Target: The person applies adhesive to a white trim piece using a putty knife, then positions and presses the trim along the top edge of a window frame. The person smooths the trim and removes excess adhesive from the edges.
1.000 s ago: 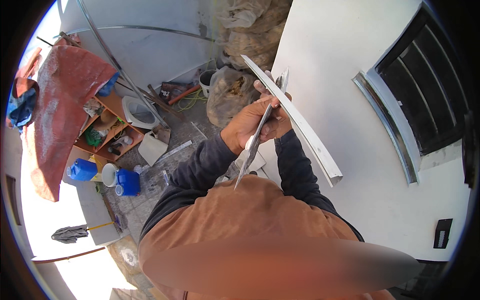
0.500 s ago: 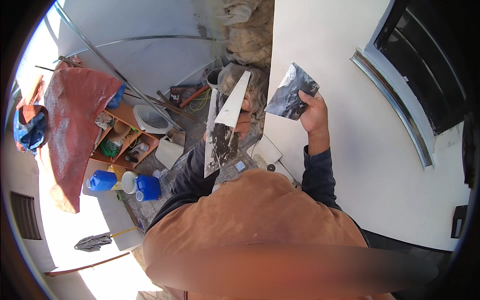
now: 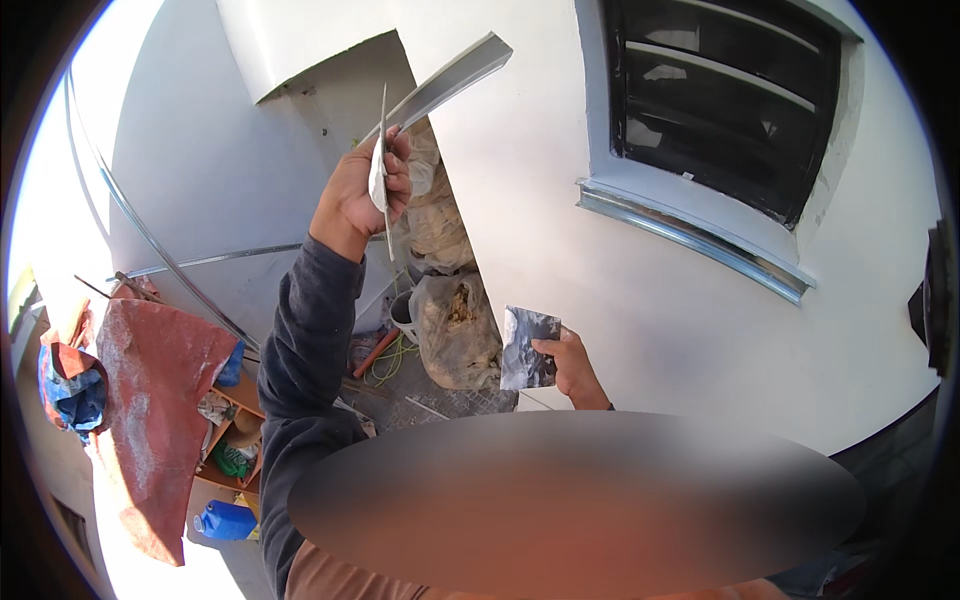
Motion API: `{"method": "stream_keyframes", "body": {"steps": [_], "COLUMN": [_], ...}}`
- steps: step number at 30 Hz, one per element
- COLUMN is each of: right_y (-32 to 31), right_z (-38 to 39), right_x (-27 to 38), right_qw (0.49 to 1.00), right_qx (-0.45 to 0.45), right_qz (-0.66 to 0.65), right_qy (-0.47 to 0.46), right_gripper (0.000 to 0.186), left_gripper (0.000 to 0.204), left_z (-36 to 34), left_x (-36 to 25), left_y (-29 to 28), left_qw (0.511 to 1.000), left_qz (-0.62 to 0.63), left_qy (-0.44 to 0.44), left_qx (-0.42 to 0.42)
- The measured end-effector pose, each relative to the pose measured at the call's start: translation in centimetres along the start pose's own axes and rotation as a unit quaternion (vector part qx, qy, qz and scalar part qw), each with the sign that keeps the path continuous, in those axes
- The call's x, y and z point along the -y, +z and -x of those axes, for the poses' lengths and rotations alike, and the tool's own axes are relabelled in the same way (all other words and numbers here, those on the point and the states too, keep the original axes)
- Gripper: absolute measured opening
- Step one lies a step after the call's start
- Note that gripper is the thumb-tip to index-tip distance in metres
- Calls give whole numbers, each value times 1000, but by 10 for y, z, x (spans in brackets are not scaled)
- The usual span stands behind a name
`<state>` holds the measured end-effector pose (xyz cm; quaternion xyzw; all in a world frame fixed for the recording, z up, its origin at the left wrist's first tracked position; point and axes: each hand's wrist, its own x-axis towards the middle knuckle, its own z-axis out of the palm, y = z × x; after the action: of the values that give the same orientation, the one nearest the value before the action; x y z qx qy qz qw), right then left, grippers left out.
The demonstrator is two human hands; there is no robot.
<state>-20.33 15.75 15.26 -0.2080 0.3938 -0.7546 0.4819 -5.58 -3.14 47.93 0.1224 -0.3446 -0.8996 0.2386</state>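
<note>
Raised toward the wall's corner, my left hand [image 3: 375, 180] is closed around a thin flat board [image 3: 385, 225], seen nearly edge-on, with white paste on it. A long grey wide-bladed scraper [image 3: 450, 82] also sticks out of this hand, its broad blade pointing up and right; its grip is hidden by the fingers. Lower and to the right, my right hand [image 3: 572, 365] pinches a small flat dark sheet [image 3: 532, 350] by its right edge. White smears or a pale pattern cover its left side; which one I cannot tell.
A white wall with a dark window [image 3: 720, 95] and a metal sill strip [image 3: 695, 240] stands at right. Filled clear bags [image 3: 455, 335] and a bucket [image 3: 403, 315] sit in the recess. At left are a red cloth [image 3: 160, 400], a shelf [image 3: 235, 440] and a blue jug [image 3: 225, 520].
My left hand has risen far up with the board and scraper, which are now turned edge-on and angled up-right. My right hand sits lower in view with its sheet. The view has tilted upward.
</note>
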Motion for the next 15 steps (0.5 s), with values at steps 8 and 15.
{"method": "stream_keyframes", "body": {"steps": [8, 15], "right_y": [-32, -41], "right_z": [25, 51], "right_x": [7, 13], "right_qw": [999, 997], "right_qx": [-30, -54], "right_qz": [-26, -50], "right_qy": [-28, -36], "right_gripper": [32, 36], "left_gripper": [26, 32], "left_z": [-94, -153], "left_x": [-28, -51], "left_y": [166, 231], "left_qw": [950, 903], "left_qz": [-227, -351], "left_qy": [215, 234], "left_qx": [22, 80]}}
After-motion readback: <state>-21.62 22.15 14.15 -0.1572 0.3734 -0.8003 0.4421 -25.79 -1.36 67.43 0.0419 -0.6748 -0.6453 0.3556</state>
